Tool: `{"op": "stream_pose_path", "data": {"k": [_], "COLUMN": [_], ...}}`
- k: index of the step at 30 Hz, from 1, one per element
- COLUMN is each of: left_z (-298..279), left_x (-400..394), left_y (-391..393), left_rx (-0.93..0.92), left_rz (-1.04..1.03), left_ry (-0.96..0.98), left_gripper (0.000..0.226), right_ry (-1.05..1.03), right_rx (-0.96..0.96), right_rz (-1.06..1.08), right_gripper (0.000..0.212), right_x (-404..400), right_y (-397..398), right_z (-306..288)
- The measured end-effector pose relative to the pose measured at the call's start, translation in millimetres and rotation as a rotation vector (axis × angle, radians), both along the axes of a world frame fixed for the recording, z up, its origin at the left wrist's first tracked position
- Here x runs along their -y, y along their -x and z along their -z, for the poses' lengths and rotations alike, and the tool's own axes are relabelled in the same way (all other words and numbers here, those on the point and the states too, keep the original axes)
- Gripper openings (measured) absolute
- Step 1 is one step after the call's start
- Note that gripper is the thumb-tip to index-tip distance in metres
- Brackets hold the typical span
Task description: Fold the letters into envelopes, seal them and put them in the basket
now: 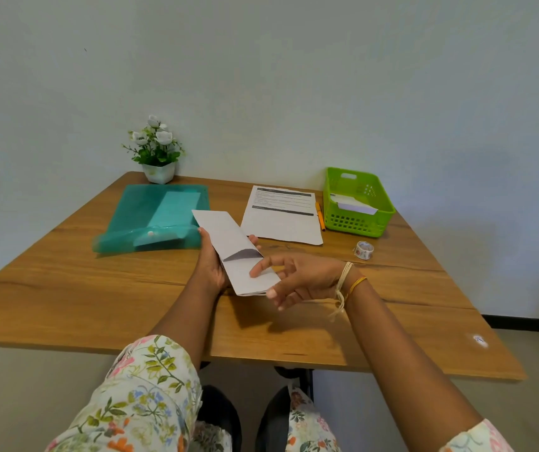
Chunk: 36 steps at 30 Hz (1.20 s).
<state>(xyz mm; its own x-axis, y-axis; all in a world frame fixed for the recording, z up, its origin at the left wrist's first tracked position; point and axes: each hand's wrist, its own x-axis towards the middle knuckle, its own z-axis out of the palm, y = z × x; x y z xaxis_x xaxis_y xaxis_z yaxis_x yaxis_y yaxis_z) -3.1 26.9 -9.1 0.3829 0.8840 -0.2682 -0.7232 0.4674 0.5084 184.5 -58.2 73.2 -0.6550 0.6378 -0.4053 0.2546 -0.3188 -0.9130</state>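
My left hand [211, 262] holds a long white envelope [229, 243] from below, above the middle of the table; its flap end points away from me. My right hand [294, 277] rests its fingers on the envelope's near end, fingers spread, thumb under the edge. A dark triangular opening shows in the envelope's middle. A printed letter sheet [282, 220] lies flat behind it. The green basket [357, 220] at the back right holds a white envelope [353, 203]. A roll of patterned tape [363, 249] sits in front of the basket.
A teal plastic folder [150, 220] with a pale sheet inside lies at the left. An orange pen [320, 216] lies between sheet and basket. A potted white flower [157, 151] stands at the back corner. The wooden table [98, 305] ends near my knees.
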Motion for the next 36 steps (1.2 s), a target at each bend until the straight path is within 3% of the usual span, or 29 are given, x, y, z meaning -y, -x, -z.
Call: {"op": "stream_pose_path", "data": {"k": [2,6,11,18,24,29,32,36], "left_z": [1,1,2,1,0,-6,-11,-20], "left_x": [0,1,-1,0,3,8,11,15], "left_y": [1,-1,-2,-1,-1,-10,-20,-36], "left_rx": [0.016,0.073,0.061,0.024,0.055,-0.051,-0.283,-0.712], "left_rz": [0.002,-0.057,-0.081,-0.068,-0.048,-0.078,-0.112,-0.204], "left_ry": [-0.012,-0.025,0.004,-0.005,0.031,0.029,-0.021,-0.073], "left_gripper": [0.097,0.084,0.082,0.077,0.056,0.043,0.042,0.052], "right_ry": [-0.102,-0.302,-0.632,-0.681,-0.538,-0.027,0.002,-0.119], "right_rx": [0.009,0.027,0.322,0.454,0.246,-0.237,-0.201,0.087], "right_rz": [0.074,0.416,0.757,0.874,0.899,0.998,0.989,1.120], "right_gripper": [0.033,0.027,0.039,0.039,0.014,0.017,0.010,0.023], "right_x": [-1,-5,-8,-22,-31,-24,-18,-26], "right_y": [2,16,39,56,54,38,23,6], "right_z": [0,10,26,47,60,48,40,54]}}
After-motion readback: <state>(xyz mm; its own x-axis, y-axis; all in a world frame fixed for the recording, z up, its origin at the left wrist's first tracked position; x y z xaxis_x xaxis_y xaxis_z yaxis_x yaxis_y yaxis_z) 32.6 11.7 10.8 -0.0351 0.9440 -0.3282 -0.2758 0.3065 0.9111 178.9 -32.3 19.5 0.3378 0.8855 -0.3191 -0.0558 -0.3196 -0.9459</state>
